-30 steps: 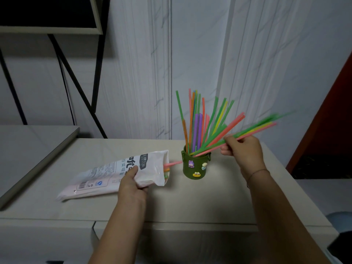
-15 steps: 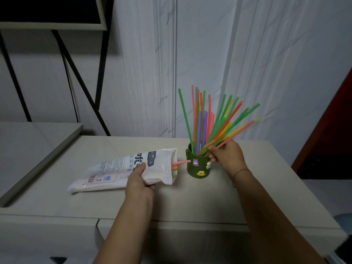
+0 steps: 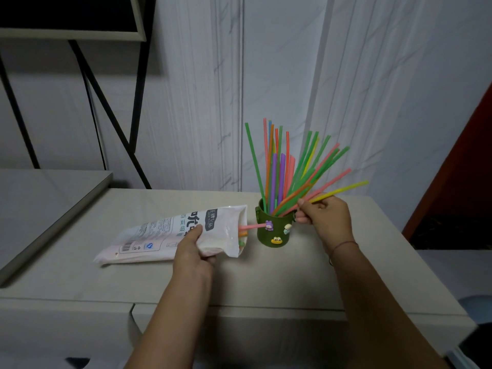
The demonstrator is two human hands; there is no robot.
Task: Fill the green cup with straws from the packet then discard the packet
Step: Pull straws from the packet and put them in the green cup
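A dark green cup (image 3: pixel 274 230) with small cartoon stickers stands upright on the pale table (image 3: pixel 266 283). Several coloured straws (image 3: pixel 279 169) fan out of it. My right hand (image 3: pixel 326 218) is beside the cup's right rim, fingers pinched on a few slanted straws (image 3: pixel 338 191) whose lower ends are in the cup. A white straw packet (image 3: pixel 170 235) lies flat left of the cup, its open mouth facing the cup. A pink straw (image 3: pixel 249 227) pokes out of it and touches the cup. My left hand (image 3: pixel 193 251) grips the packet near its mouth.
A white marbled wall rises right behind the table. A black metal frame (image 3: pixel 111 121) with a dark panel stands at the back left over a lower grey surface (image 3: pixel 40 203). A dark red panel (image 3: pixel 468 169) borders the right side.
My right hand has brought the slanted straws down into the cup and now rests against its right rim. The left hand stays on the packet.
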